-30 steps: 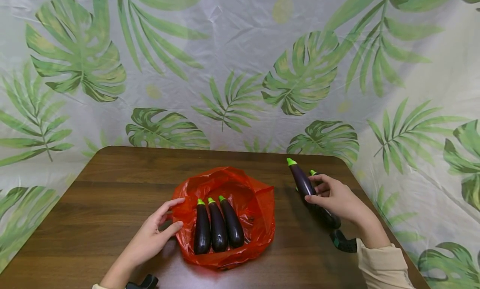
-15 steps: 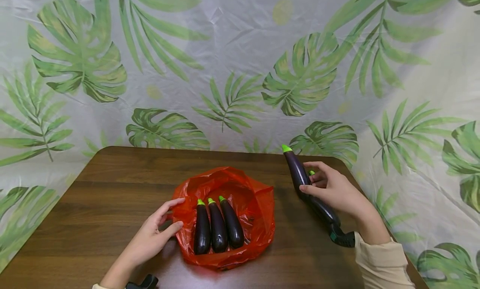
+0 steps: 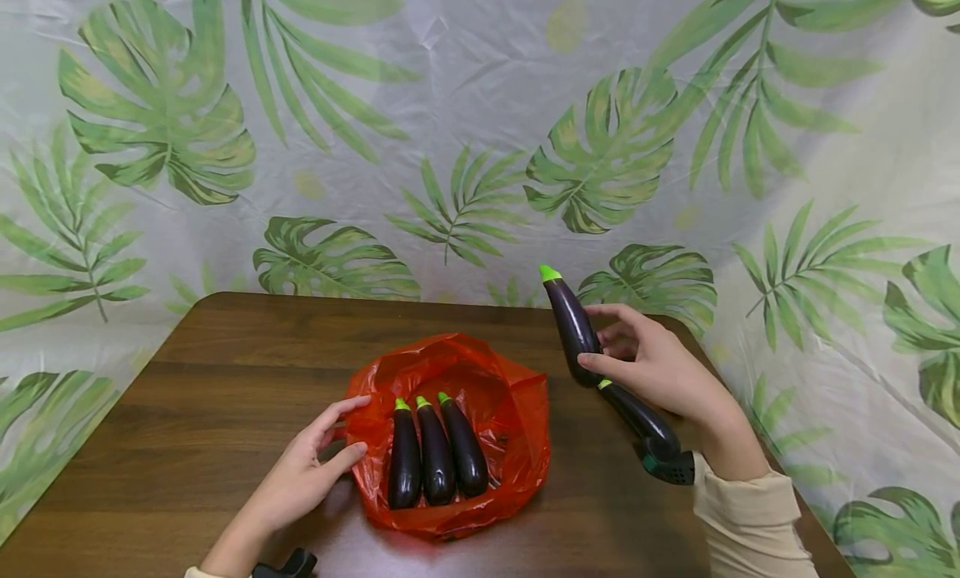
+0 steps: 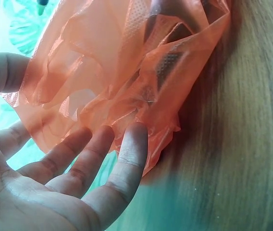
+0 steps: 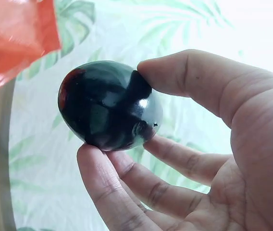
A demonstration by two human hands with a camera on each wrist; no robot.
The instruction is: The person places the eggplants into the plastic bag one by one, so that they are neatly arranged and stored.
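Note:
My right hand [image 3: 648, 366] holds a dark purple eggplant [image 3: 573, 332] with a green cap, gripped near its rounded end between thumb and fingertips. It tilts cap-up above the table, and its glossy round end [image 5: 110, 106] faces the right wrist view. Under that hand lies another eggplant [image 3: 637, 416], partly covered by the wrist camera. At left, my left hand [image 3: 300, 470] holds the side of an open red plastic bag [image 3: 517, 470]; its thumb and index finger lie over the rim, while other fingertips [image 4: 136, 137] press the film from outside. Three eggplants [image 3: 438, 461] rest side by side inside.
Everything stands on a brown wooden table [image 3: 225, 378]. Behind it hangs a leaf-patterned cloth [image 3: 465, 103], which also covers the right side. A black wrist camera [image 3: 663, 461] is strapped below the right hand.
My right hand has lifted the eggplant up and moved it left, away from the one lying below. The left hand, the bag and the eggplants in it have stayed put.

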